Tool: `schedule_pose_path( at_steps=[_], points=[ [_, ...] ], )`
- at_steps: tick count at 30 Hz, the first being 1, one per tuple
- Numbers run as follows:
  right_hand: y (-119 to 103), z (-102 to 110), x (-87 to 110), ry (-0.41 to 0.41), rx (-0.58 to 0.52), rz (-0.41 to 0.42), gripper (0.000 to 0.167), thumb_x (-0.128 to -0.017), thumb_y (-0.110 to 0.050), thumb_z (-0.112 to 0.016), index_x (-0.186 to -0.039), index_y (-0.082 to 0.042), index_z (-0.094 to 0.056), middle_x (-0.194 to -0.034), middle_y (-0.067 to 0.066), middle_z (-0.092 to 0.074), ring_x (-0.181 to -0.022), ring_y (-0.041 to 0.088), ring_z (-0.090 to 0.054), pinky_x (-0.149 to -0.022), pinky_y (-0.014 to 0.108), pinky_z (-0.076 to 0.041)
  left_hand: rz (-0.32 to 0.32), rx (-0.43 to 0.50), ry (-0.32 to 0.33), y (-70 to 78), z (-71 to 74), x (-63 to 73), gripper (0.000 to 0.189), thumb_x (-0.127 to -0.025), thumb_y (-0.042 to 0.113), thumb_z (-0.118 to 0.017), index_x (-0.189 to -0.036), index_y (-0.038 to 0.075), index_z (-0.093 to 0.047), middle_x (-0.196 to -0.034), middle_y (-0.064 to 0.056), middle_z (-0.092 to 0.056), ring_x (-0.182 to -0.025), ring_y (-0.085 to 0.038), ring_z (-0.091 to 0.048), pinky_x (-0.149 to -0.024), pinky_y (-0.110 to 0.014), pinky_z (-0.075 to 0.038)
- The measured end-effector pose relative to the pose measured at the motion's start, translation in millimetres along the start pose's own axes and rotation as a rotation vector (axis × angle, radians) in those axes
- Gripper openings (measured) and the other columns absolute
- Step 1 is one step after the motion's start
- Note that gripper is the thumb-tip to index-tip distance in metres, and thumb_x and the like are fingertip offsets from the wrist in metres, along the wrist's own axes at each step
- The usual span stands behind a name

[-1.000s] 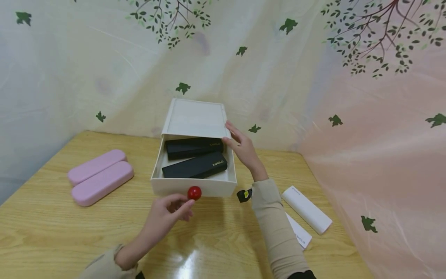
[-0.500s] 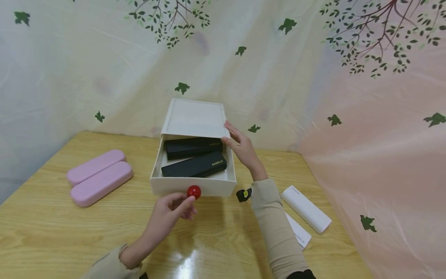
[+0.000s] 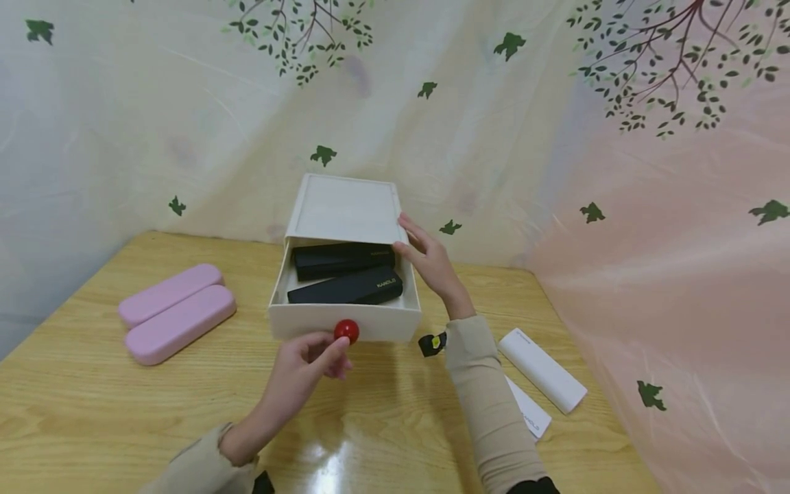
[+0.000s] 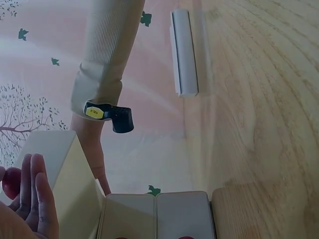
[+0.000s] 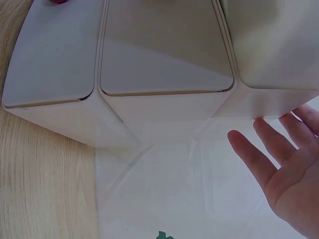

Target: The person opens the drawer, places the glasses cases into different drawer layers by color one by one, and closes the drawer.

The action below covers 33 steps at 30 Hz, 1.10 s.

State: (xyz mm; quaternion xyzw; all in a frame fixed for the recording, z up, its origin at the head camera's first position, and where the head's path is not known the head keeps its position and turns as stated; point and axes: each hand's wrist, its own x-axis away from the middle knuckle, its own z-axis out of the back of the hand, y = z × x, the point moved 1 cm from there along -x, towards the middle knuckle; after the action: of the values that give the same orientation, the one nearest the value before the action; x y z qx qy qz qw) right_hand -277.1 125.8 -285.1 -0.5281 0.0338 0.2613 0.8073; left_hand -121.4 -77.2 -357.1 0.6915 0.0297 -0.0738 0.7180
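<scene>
A white drawer unit stands in the head view, its top drawer pulled out toward me. My left hand pinches the red round knob on the drawer front between thumb and fingers; the left wrist view shows this knob beside the fingers. Inside the drawer lie two long black cases with gold lettering, the rear one partly under the unit's top. My right hand rests its extended fingertips on the unit's right side. Two lower drawers, both closed, show in the right wrist view.
Two pink oblong cases lie side by side on the wooden table at left. Right of my right forearm are two white oblong cases, one partly hidden by the sleeve. A leaf-patterned curtain hangs behind the table.
The drawer front and my left hand on its knob have shifted slightly up and away in the head view. The black cases now look flatter. My right hand stays put.
</scene>
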Motion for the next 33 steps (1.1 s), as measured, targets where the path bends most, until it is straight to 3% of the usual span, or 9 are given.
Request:
schedule_pose_path(
  at_steps=[6, 12, 18, 26, 33],
  points=[
    [2, 0, -1.3, -0.005, -0.018, 0.004, 0.053, -0.098, -0.013, -0.055, -0.147, -0.001, -0.038, -0.16, 0.01, -0.025, -0.144, 0.034, -0.033, -0.116, 0.045, -0.032, 0.0, -0.004, 0.021, -1.1, -1.9, -8.0, 0.031, -0.096, 0.023, -0.062, -0.092, -0.008, -0.066, -0.076, -0.015, -0.071, -0.063, -0.013, -0.065, -0.066, -0.026, -0.058],
    [26, 0, -11.1, 0.003, -0.016, 0.021, 0.053, -0.098, -0.017, -0.056, -0.148, -0.008, -0.039, -0.16, 0.002, -0.027, -0.144, 0.032, -0.033, -0.117, 0.045, -0.032, 0.015, -0.014, 0.045, -2.4, -0.6, -20.1, 0.028, -0.096, 0.02, -0.062, -0.091, -0.007, -0.066, -0.074, -0.014, -0.07, -0.063, -0.014, -0.065, -0.066, -0.026, -0.059],
    [26, 0, -12.6, -0.002, -0.042, 0.022, 0.054, -0.098, -0.013, -0.056, -0.147, -0.003, -0.038, -0.16, 0.008, -0.025, -0.145, 0.034, -0.031, -0.117, 0.047, -0.03, 0.043, -0.018, 0.066, -2.3, 0.7, -31.9, 0.028, -0.097, 0.021, -0.06, -0.095, -0.007, -0.067, -0.074, -0.01, -0.071, -0.063, -0.014, -0.066, -0.067, -0.026, -0.06],
    [35, 0, -14.1, 0.001, -0.016, 0.018, 0.054, -0.099, -0.021, -0.056, -0.149, -0.013, -0.038, -0.161, -0.004, -0.026, -0.145, 0.028, -0.033, -0.117, 0.043, -0.033, 0.052, -0.004, 0.071, -3.2, 3.1, -45.3, 0.032, -0.098, 0.024, -0.058, -0.096, -0.007, -0.066, -0.074, -0.007, -0.071, -0.063, -0.015, -0.067, -0.067, -0.026, -0.059],
    [35, -1, -13.8, -0.009, -0.016, 0.026, 0.054, -0.1, -0.024, -0.054, -0.15, -0.014, -0.037, -0.161, -0.005, -0.024, -0.146, 0.03, -0.031, -0.116, 0.045, -0.032, 0.06, -0.016, 0.081, -0.1, 4.6, -53.4, 0.037, -0.098, 0.027, -0.058, -0.103, -0.008, -0.066, -0.076, -0.007, -0.072, -0.063, -0.013, -0.066, -0.067, -0.022, -0.058]
  ],
)
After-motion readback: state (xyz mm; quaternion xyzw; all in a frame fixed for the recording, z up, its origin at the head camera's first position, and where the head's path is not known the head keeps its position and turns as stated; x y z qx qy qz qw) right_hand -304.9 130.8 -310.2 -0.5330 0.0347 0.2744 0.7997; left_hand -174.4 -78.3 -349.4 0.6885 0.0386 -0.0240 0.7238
